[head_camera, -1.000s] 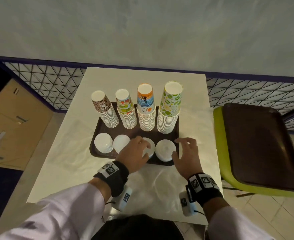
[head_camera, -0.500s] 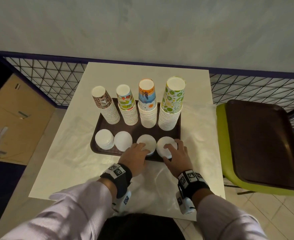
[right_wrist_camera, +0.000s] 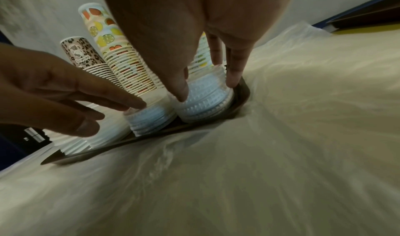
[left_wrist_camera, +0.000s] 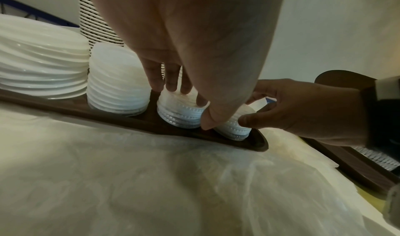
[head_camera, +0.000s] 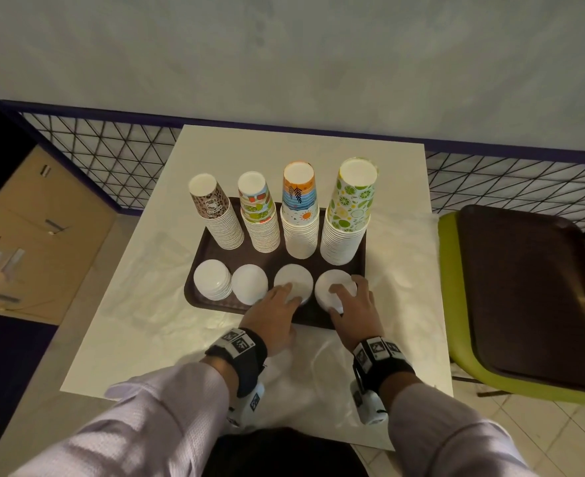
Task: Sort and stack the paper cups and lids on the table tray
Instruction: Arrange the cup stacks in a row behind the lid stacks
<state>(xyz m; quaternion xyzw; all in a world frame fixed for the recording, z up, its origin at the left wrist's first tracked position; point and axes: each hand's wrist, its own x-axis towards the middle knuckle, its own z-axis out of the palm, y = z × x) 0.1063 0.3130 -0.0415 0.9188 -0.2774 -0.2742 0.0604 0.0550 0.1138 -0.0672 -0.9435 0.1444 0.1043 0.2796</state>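
A dark brown tray [head_camera: 318, 316] holds four upturned cup stacks: leopard [head_camera: 215, 211], fruit [head_camera: 258, 215], beach [head_camera: 299, 215] and lime [head_camera: 349, 215]. In front of them stand four white lid stacks. My left hand [head_camera: 285, 294] lays straight fingers on top of the third lid stack [head_camera: 294, 280]; its thumb [left_wrist_camera: 207, 121] hangs at the stack's near side. My right hand [head_camera: 344, 297] grips the rightmost lid stack [head_camera: 332, 287], with the thumb [right_wrist_camera: 180, 92] on its left side and fingers [right_wrist_camera: 233, 75] on its right. The two left lid stacks [head_camera: 211, 284] [head_camera: 249, 283] stand untouched.
The white table [head_camera: 146, 321] wears a crinkled clear plastic sheet. A second dark tray [head_camera: 532, 297] lies on a green chair [head_camera: 456, 346] to the right. Cardboard boxes [head_camera: 25, 235] sit on the floor at left. A wire mesh rail [head_camera: 112, 149] runs behind the table.
My right hand moved left from the tray's right edge onto the rightmost lid stack and closed round it. My left hand slid back a little, staying on the third stack.
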